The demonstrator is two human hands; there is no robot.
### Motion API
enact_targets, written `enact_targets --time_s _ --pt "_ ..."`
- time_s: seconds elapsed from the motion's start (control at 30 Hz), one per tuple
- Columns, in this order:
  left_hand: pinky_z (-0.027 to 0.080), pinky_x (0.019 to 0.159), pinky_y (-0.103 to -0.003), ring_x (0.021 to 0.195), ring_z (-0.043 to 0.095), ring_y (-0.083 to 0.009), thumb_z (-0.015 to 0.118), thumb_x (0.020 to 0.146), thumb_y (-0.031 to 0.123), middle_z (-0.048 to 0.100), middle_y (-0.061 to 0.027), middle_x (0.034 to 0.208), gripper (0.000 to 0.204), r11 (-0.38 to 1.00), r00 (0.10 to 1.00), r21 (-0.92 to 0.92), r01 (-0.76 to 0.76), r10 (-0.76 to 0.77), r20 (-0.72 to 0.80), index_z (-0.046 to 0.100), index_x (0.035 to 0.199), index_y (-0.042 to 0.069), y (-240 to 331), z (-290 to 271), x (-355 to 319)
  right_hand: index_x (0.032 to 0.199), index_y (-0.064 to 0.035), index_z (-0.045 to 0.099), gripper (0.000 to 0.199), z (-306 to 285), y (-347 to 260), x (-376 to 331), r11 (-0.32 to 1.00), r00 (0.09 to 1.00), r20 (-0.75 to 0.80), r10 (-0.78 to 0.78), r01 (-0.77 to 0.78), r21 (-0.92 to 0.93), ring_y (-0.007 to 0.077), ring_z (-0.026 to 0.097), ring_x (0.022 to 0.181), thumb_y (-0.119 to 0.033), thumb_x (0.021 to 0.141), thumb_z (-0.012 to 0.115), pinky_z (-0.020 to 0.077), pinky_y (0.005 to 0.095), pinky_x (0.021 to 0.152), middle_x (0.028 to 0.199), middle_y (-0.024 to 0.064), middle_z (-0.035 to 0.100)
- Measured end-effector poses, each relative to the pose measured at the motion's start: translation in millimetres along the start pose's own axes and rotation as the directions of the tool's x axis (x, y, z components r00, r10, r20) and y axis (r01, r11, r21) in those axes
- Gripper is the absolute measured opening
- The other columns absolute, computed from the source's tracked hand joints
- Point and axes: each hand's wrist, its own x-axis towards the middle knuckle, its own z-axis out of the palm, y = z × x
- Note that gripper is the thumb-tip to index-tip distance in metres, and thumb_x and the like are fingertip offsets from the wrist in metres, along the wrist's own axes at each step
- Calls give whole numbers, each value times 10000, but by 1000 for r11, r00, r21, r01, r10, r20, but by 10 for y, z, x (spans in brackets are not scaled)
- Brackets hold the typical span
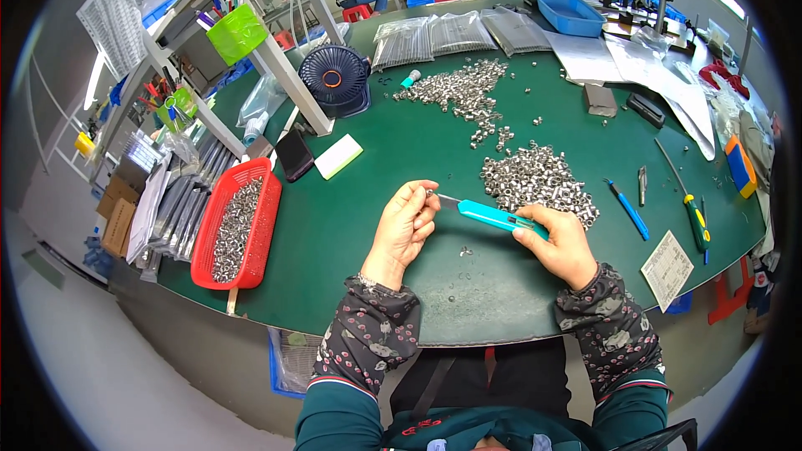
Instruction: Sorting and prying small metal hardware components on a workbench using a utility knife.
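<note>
My right hand [561, 246] grips a turquoise utility knife [493, 217], its blade pointing left. Between the thumb and fingertips of my left hand [403, 230] is a small metal ring [430, 193], with the blade tip right beside it; whether they touch I cannot tell. Behind the knife lies a heap of short silvery metal rings [539, 179]. A second, looser pile of the rings [459, 92] spreads farther back. Small scraps [466, 251] lie on the green table [376, 288] between my forearms.
At the left stands a red basket [266, 230] of metal parts, near a phone [294, 155] and a small fan [334, 79]. To the right lie a blue-handled tool [628, 210], a screwdriver [695, 221] and a paper slip [667, 271]. Two people sit in the background.
</note>
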Motion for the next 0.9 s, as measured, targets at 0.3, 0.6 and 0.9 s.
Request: enact_targets --time_s 0.3,0.6,0.9 --pt "225 363 -147 457 303 -23 469 915 179 515 -27 686 166 997 999 77 -6 9 -33 529 953 29 -35 53 -19 939 -68 621 288 -12 -41 7 997 996 77 35 -40 65 250 601 610 -303 773 608 460 341 580 680 113 616" --pt "224 370 -145 451 318 -10 501 902 182 499 -5 645 147 958 986 270 -100 132 -101 531 923 40 -83 142 -34 917 -52 601 222 62 -109 -68 938 949 -170 -267 215 -270 275 588 615 -194 749 633 457 342 552 720 107 600" --pt "247 365 -141 463 324 -17 461 918 169 523 -47 733 168 986 983 142 -84 105 -149 524 947 16 -30 150 -54 910 -36 602 232 61 -57 -30 970 934 -273 -230 197 -144 286 595 651 -188 739 645 467 345 573 768 124 604"
